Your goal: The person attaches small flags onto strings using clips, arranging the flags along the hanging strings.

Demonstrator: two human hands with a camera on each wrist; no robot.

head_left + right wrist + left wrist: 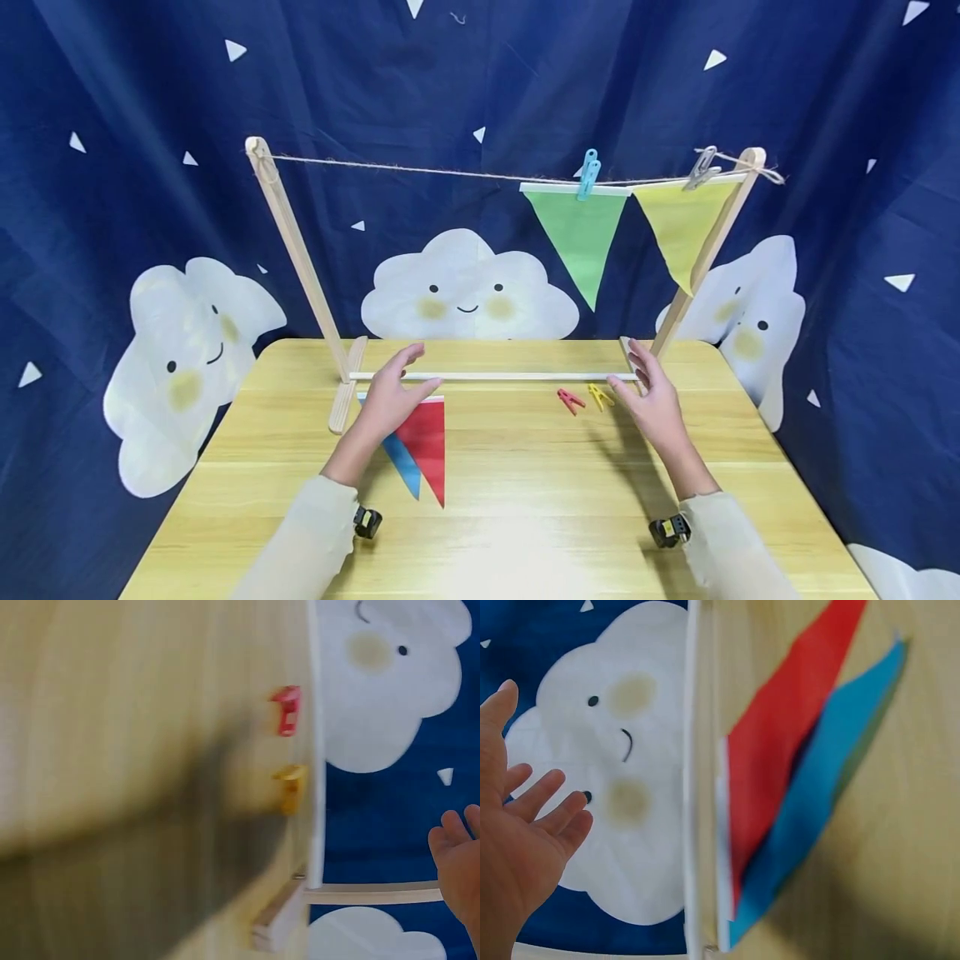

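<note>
Both hands are hovering over the far half of the worktop (525, 500), each with its grip released and fingers straight. The left hand (390, 396) is holding nothing; it is floating above the wide end of the red flag (423, 437), which is lying flat on the worktop over a blue flag (401, 467), both pointing toward the near edge. In the left wrist view the palm (521, 847) is spread clear of the two flags, the red flag (780, 750) overlapping the blue flag (817, 810).

The right hand (656, 404) is also holding nothing. Just to its left, the yellow peg (600, 395) and the red peg (571, 400) are lying side by side on the worktop, near the rod (495, 376) that is running between the feet of the wooden frame (296, 250). In the right wrist view only the fingertips (457, 855) are showing, apart from the yellow peg (291, 786) and red peg (286, 709).

Higher up, a string (420, 171) is stretching across the frame. At its right end a green flag (581, 237) is hanging from a blue peg (588, 173), and a yellow flag (682, 225) from a grey peg (702, 168).
</note>
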